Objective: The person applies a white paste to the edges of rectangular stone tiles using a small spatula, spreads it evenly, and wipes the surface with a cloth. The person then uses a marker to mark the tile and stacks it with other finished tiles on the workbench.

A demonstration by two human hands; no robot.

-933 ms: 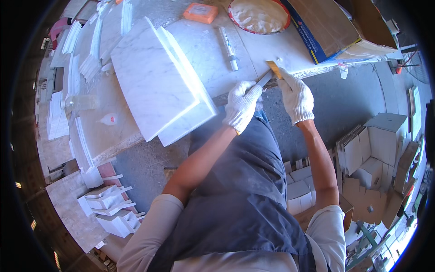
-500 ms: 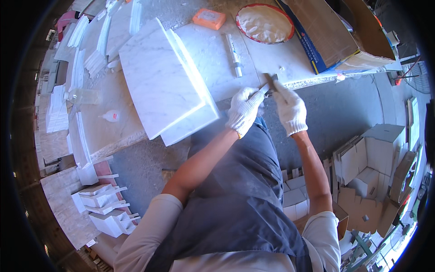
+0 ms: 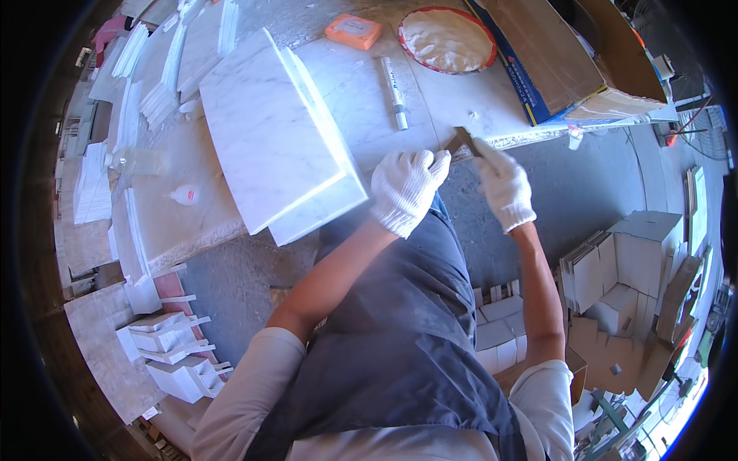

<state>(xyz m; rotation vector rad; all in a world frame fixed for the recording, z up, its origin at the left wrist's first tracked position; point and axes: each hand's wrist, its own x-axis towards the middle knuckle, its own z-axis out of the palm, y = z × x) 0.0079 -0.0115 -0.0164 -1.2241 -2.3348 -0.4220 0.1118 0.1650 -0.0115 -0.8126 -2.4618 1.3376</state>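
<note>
In front of my apron, over the table's near edge, my left hand (image 3: 405, 188), in a white knit glove, is closed. Its fingers mostly hide a flat metal scraper, with only a small tip showing beyond them. To its right my right hand (image 3: 503, 187), gloved alike, grips another flat scraper (image 3: 467, 142), whose dark blade points up and left. The two blades meet or nearly meet; I cannot tell whether they touch. Left of my hands, a stack of white grey-veined marble slabs (image 3: 269, 131) overhangs the table edge.
On the table (image 3: 346, 81) lie a marker (image 3: 394, 96), an orange block (image 3: 354, 31) and a round red-rimmed tub of white paste (image 3: 447, 40). A large cardboard box (image 3: 546, 61) stands at the right. A small white squeeze bottle (image 3: 185, 195) lies left. Cartons (image 3: 646, 246) fill the lower right.
My hands have moved apart slightly, the right one shifting right and down. The left has turned, back of the hand up, so its scraper is now mostly hidden.
</note>
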